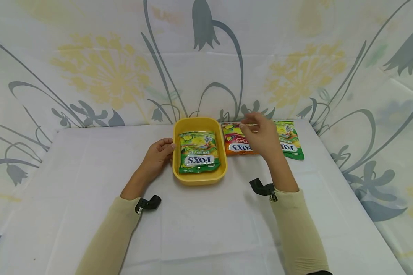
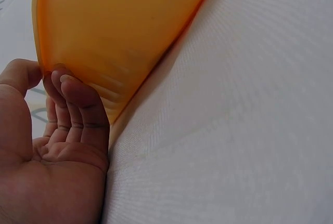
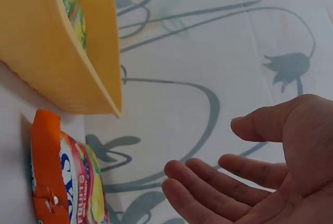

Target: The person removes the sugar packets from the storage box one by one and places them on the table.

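A yellow plastic tray [image 1: 200, 181] stands on the table, and a green candy bag [image 1: 198, 151] marked FOX'S Spring Tea lies flat inside it. My left hand [image 1: 158, 152] pinches the tray's left rim, thumb on top. In the left wrist view its fingers [image 2: 86, 104] rest against the outer wall. Above the bags to the right of the tray hovers my right hand [image 1: 261, 137], holding nothing, its fingers loosely bent. Beneath it lies an orange FOX'S Fruits candy bag [image 1: 232, 139], partly hidden by the hand. Another green candy bag [image 1: 290, 141] lies just right of that.
A white cloth covers the table [image 1: 206, 229]. Behind its back edge hangs a floral curtain [image 1: 123, 68], close behind the tray and the bags. Each wrist wears a small black camera mount [image 1: 261, 187].
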Demonstrator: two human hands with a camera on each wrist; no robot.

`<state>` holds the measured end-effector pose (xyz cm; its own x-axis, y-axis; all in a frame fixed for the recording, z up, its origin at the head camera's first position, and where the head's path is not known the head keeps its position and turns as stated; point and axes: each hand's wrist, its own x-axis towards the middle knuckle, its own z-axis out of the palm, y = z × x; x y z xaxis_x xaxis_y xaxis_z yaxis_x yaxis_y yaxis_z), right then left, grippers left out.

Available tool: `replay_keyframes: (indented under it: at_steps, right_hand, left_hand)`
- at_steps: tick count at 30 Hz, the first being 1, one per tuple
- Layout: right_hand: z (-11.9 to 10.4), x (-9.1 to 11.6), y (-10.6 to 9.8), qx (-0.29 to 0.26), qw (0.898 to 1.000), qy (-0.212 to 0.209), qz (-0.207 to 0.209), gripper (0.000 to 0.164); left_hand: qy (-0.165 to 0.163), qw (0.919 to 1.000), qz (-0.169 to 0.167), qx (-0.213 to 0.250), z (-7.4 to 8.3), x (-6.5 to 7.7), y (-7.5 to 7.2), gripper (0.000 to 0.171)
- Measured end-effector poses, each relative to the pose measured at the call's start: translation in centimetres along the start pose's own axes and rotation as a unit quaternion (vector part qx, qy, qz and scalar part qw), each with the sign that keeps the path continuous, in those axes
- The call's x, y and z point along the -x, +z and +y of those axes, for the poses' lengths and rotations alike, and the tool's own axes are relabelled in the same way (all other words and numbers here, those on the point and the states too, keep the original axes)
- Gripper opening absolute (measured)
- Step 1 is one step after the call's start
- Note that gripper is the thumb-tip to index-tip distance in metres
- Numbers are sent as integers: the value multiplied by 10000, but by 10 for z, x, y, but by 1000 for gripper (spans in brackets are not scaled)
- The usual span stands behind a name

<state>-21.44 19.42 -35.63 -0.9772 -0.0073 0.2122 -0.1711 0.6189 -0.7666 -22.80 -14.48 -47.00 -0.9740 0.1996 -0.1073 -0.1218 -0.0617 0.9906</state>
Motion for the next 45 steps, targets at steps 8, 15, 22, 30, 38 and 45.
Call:
replay_keyframes:
  at_steps: [8,15,22,30,38,45]
  right_hand:
    - [-8,4,20,-26,9991,-196,-370,42]
    - [-14,8,39,-22,9965,-461,-698,42]
    - [-21,15,61,126,9930,-234,-1153,45]
    - [-31,24,83,701,9865,-362,-1438,56]
    - [-38,37,105,534,9849,105,-1643,61]
    - [-38,38,112,748,9836,158,-1635,57]
  left_hand:
    - [3,10000,-7,-7,-1,0,0,34]
    - [64,10000,-14,-11,0,0,0,33]
    - [56,10000,-6,-25,0,0,-1,32]
    - [82,9999,-23,105,1,0,0,31]
    - [120,9999,-46,99,1,0,0,32]
    - [142,9998,-68,136,1,0,0,33]
